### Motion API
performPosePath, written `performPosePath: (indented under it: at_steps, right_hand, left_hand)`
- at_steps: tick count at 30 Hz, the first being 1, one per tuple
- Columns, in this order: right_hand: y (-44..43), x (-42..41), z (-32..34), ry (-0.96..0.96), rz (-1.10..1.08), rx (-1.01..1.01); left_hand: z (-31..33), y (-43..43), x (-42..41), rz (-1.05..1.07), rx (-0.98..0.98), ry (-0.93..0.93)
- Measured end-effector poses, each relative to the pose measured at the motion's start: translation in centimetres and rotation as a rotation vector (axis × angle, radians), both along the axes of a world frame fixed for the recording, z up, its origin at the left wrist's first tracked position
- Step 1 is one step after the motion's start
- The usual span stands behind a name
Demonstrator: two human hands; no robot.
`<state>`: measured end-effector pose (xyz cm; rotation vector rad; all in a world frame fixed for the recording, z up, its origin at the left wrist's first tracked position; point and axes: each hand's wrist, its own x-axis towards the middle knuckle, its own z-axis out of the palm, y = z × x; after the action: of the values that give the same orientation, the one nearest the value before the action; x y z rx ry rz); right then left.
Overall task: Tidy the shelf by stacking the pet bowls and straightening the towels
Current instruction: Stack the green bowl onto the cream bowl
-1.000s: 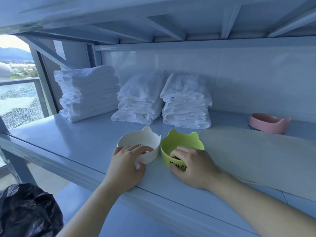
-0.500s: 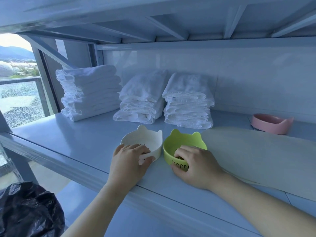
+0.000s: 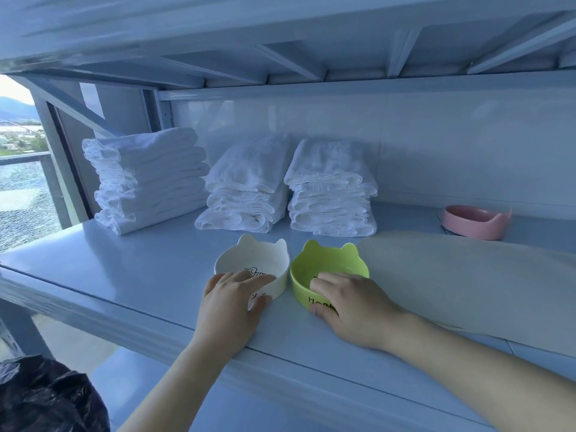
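Note:
A white cat-eared pet bowl (image 3: 249, 260) and a green one (image 3: 327, 265) stand side by side on the shelf (image 3: 124, 269), near its front edge. My left hand (image 3: 232, 304) grips the white bowl's near rim, fingers inside, thumb on the outer wall. My right hand (image 3: 349, 307) holds the green bowl's near rim the same way. A pink bowl (image 3: 475, 221) sits at the back right. Three stacks of folded white towels line the back: left (image 3: 146, 179), middle (image 3: 246, 191), right (image 3: 330, 191).
A pale oval mat (image 3: 467, 282) lies on the shelf right of the green bowl. The upper shelf's underside (image 3: 280, 57) hangs low overhead. A black plastic bag (image 3: 43, 397) sits at the lower left. A window with a railing is at the far left.
Both hands have slid the white and green bowls a little farther back on the shelf, keeping their grip on the rims. The towels and pink bowl have not moved.

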<state>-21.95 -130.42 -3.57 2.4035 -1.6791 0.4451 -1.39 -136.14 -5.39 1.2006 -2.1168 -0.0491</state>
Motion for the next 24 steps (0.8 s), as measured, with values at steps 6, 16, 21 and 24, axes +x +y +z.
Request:
performPosePath:
  at_steps: [6, 16, 21, 24]
  right_hand:
    - [1.7, -0.7, 0.8, -0.028, -0.038, -0.068]
    - [8.3, -7.0, 3.0, -0.009, -0.134, -0.266]
    - [15.7, -14.3, 3.1, -0.009, -0.296, -0.249]
    - [21.1, -18.7, 2.6, -0.011, -0.4, -0.232]
  left_hand:
    - [0.3, 0.3, 0.0, -0.032, -0.056, -0.074]
    - [3.9, 4.6, -6.7, -0.121, -0.344, -0.003]
    - [4.8, 9.6, -15.2, -0.269, -0.302, -0.006]
    - [4.5, 13.3, -20.8, -0.383, -0.28, -0.016]
